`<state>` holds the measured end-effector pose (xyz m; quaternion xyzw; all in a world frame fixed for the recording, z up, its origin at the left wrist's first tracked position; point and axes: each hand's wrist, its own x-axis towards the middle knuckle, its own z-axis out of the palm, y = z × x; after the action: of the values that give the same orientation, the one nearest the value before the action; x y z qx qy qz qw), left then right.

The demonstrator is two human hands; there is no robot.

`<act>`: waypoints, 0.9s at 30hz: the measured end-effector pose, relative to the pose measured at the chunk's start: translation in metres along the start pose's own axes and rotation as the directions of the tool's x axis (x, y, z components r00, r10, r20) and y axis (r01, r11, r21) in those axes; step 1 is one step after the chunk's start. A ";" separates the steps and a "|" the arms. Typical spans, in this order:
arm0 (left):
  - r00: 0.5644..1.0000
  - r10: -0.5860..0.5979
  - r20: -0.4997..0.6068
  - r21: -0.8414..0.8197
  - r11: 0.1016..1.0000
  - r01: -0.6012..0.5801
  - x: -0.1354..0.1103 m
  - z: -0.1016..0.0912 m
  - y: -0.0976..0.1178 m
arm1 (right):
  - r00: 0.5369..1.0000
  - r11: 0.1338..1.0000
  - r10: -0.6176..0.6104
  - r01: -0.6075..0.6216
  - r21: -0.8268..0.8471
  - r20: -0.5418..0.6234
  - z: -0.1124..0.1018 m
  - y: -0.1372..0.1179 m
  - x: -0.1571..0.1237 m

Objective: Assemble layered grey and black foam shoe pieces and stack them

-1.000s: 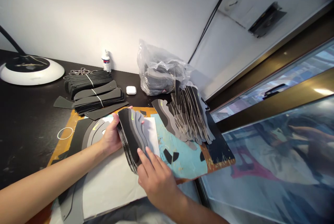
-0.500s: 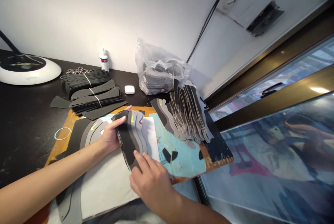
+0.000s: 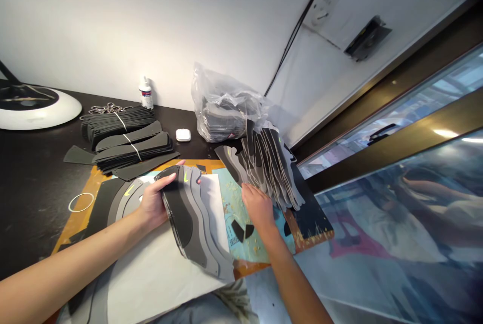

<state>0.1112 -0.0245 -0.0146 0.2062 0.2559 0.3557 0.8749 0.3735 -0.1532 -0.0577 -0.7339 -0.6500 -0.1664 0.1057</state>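
My left hand (image 3: 155, 203) grips a thick stack of curved grey and black shoe-upper pieces (image 3: 194, 223) with small neon-green marks, holding it tilted over a white sheet (image 3: 158, 273). My right hand (image 3: 258, 207) reaches out to the right, fingers slightly spread, touching the lower edge of a fanned pile of similar grey and black pieces (image 3: 267, 165) that leans on the work board. It holds nothing that I can see. Two small black cut-outs (image 3: 241, 231) lie just below the right hand.
An orange and blue work board (image 3: 256, 243) lies on the black table (image 3: 33, 173). Banded bundles of black strips (image 3: 126, 140), a glue bottle (image 3: 145, 93), a white earbud case (image 3: 183, 135), a plastic bag of parts (image 3: 222, 110), a rubber band (image 3: 80, 202) and a white lamp base (image 3: 33, 107) stand behind.
My right hand has left the bottom of the held stack and moved up and right to the fanned pile. The left hand keeps the stack, now tilted lower.
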 end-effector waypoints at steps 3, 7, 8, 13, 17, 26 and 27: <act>1.000 -0.005 -0.025 -0.007 1.000 0.005 -0.001 0.001 0.001 | 0.997 1.000 0.009 -0.009 0.003 -0.078 -0.014 -0.004 0.003; 0.998 -0.018 -0.056 -0.020 1.000 0.016 -0.001 0.001 0.000 | 0.948 0.990 -0.100 0.124 0.061 -0.302 -0.047 -0.033 -0.005; 0.997 -0.031 -0.077 -0.027 0.999 0.029 0.000 0.000 0.000 | 0.931 0.979 -0.154 0.190 0.079 -0.332 -0.055 -0.045 -0.009; 0.975 -0.103 -0.199 -0.094 0.992 0.085 0.003 -0.003 -0.002 | 0.896 0.906 -0.304 0.377 0.192 -0.323 -0.083 -0.096 -0.033; 0.989 -0.029 -0.143 -0.072 0.997 0.019 0.002 -0.003 -0.002 | 0.886 0.874 -0.349 0.425 0.236 -0.305 -0.090 -0.107 -0.047; 0.996 0.035 0.076 -0.033 0.999 -0.032 0.001 -0.007 -0.005 | 0.898 0.843 -0.344 0.425 0.331 -0.276 -0.078 -0.115 -0.061; 0.997 0.039 0.069 -0.027 0.999 -0.038 0.001 -0.006 -0.005 | 0.913 0.830 -0.313 0.397 0.392 -0.261 -0.076 -0.114 -0.061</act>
<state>0.1106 -0.0261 -0.0220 0.2121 0.2167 0.3684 0.8789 0.2462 -0.2222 -0.0173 -0.5384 -0.7830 -0.1010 0.2947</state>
